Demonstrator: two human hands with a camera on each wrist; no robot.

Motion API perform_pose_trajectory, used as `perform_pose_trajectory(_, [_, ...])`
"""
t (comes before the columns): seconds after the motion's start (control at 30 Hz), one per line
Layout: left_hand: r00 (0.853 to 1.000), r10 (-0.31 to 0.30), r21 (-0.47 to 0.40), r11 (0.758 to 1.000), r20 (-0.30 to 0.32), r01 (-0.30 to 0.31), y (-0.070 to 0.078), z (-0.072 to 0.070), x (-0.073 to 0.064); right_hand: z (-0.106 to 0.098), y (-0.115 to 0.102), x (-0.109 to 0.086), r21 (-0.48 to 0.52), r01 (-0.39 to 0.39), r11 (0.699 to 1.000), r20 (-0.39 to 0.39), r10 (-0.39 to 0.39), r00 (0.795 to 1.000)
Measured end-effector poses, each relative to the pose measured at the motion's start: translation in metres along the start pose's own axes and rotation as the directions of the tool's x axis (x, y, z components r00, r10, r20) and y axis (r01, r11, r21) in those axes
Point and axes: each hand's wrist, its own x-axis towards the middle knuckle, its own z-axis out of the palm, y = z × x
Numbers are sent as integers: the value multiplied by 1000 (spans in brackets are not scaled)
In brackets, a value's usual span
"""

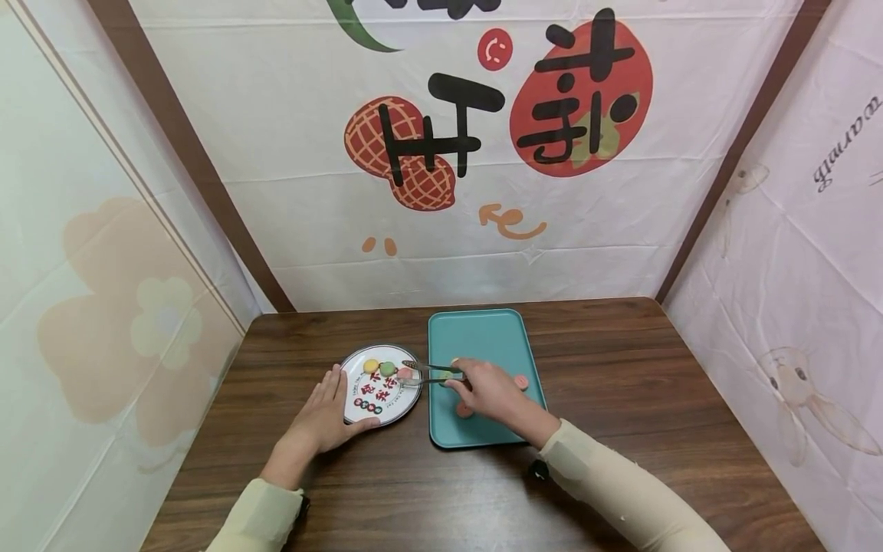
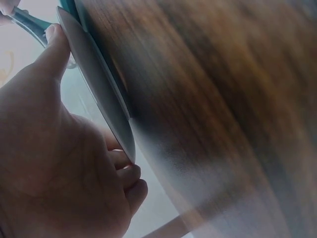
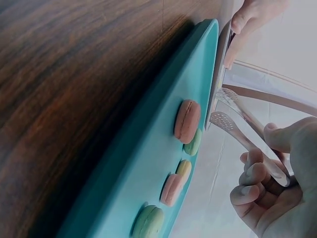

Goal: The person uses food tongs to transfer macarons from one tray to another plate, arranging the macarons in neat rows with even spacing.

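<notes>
Plate (image 1: 400, 412): one
Tray (image 1: 476, 331): one
Table (image 1: 621, 383): one
Tongs (image 3: 238, 133): one pair
Hands: two, left hand (image 1: 320, 416) and right hand (image 1: 488, 389)
Sleeves (image 1: 607, 475): two
Plate cookies (image 1: 388, 369): three, one yellow, one green, one pink
Tray cookies (image 3: 187, 121) in sight: five, two pink, two green, one yellow

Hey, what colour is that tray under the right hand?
The tray is teal; it shows best in the head view.

Silver tongs (image 3: 245, 140), tips parted, reach from the right hand (image 1: 493, 387) over a white plate (image 1: 402, 405) bearing three macarons (image 1: 388, 369).
</notes>
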Motion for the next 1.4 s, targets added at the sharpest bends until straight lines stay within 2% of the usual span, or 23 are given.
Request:
perform_pose_trajectory(0.3, [1000,-7,-4,1000,1,7,1,1,0,-4,10,-10,124,-18,992,-43,23,999])
perform_pose_trajectory(0.53, [1000,-2,0,1000,-7,2,1,1,1,-12,20,-21,113,-48,992,-87,58,994])
perform_pose_trajectory(0.8, [1000,-3,7,1000,-8,3,0,3,1,-18,31,-34,160,-84,984,-122,104,987])
perform_pose_trajectory(1.0, [1000,2,10,1000,-13,-2,-1,4,1,-24,38,-43,138,-93,986,-153,114,982])
perform_pose_trajectory(1.4, [1000,21,8,1000,-22,-21,-3,3,3,-30,56,-54,150,-153,977,-149,175,973])
